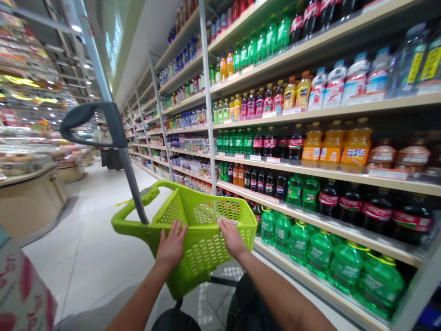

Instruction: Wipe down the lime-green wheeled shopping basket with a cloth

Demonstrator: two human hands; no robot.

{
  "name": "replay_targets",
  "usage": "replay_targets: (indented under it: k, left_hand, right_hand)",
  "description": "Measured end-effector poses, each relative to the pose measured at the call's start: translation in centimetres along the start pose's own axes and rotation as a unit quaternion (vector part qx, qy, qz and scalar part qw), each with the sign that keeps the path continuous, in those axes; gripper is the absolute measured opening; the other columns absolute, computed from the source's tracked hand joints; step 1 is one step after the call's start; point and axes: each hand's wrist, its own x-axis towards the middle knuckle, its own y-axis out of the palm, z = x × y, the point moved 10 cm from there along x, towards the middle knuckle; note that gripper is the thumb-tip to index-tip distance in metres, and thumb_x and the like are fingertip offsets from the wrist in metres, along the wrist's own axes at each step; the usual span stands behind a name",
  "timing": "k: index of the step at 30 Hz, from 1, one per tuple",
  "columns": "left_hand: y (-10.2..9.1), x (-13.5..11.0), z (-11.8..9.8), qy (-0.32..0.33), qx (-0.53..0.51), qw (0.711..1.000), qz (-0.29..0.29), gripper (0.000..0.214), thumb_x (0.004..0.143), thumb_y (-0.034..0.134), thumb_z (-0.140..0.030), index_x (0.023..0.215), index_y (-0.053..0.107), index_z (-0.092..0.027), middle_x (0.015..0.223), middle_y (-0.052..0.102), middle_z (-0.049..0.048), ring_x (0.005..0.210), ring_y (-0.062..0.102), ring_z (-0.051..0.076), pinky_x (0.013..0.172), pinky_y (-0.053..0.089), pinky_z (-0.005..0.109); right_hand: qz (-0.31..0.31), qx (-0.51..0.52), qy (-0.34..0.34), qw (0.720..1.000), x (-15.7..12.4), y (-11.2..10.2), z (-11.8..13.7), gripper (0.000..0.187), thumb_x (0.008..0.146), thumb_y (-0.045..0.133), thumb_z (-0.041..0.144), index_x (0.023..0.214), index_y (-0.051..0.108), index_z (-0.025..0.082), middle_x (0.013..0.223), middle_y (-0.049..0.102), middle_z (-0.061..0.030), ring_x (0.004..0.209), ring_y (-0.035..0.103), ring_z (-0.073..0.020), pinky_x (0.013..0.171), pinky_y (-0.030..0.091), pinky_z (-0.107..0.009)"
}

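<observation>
Nearest, the left hand (172, 246) is resting against the near side of the green cart basket (203, 232), its fingers lying spread up to the rim; the right hand (232, 238) is resting at the rim farther right, its fingertips lying on a small white thing (227, 221), perhaps a tissue, though whether it is gripping it I cannot tell. The cart basket is standing just before the person, and its grey handle (116, 123) is rising at the left. The step in hand is apparently working at the rim, with the left hand probably bracing; moving along it would be calling for light right-hand pressure and a steady left. Beyond, shelves (275, 203) are carrying bottled drinks, and far down the aisle a person (103, 138) is showing blurred.
</observation>
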Motion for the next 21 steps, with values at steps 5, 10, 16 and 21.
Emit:
replay_targets:
  k: [5,10,16,21]
  left_hand:
    - [0.1,-0.1,-0.2,-0.014,-0.003,1.000,-0.008,0.070,0.065,0.033,-0.002,0.134,0.028,-0.013,0.145,0.019,0.0096,0.134,0.007,0.025,0.103,0.015,0.054]
    - [0.0,0.0,-0.5,-0.015,-0.003,1.000,0.008,0.072,0.064,0.035,-0.003,0.135,0.026,-0.014,0.145,0.015,0.0086,0.134,0.006,0.025,0.104,0.014,0.052]
    - [0.0,-0.7,-0.2,0.010,-0.041,0.999,0.023,0.075,0.061,0.035,-0.002,0.134,0.027,-0.015,0.145,0.015,0.0065,0.134,0.009,0.021,0.105,0.017,0.048]
    - [-2.0,-2.4,1.9,0.004,-0.052,0.993,-0.105,0.065,0.068,0.030,-0.004,0.132,0.032,-0.015,0.143,0.021,0.0058,0.133,0.016,0.021,0.107,0.013,0.049]
  right_hand:
    - [-0.088,-0.006,0.138,0.987,-3.3,-6.3,-7.6,0.042,0.077,0.034,0.008,0.112,0.057,0.016,0.121,0.054,-0.0109,0.118,0.041,-0.0224,0.102,0.026,-0.047]
    - [-0.078,0.111,0.079,0.988,1.0,-1.9,1.3,0.044,0.070,0.038,0.007,0.108,0.060,0.016,0.112,0.060,-0.0072,0.107,0.050,-0.0178,0.097,0.036,-0.033]
    - [-0.052,0.110,0.103,0.987,4.3,-1.9,4.2,0.043,0.073,0.037,0.010,0.109,0.058,0.017,0.107,0.061,-0.0069,0.098,0.055,-0.0170,0.088,0.041,-0.030]
    - [0.015,-0.022,0.070,0.997,2.0,-0.1,2.7,0.040,0.068,0.053,0.014,0.107,0.058,0.021,0.123,0.051,-0.0109,0.114,0.043,-0.0274,0.095,0.031,-0.043]
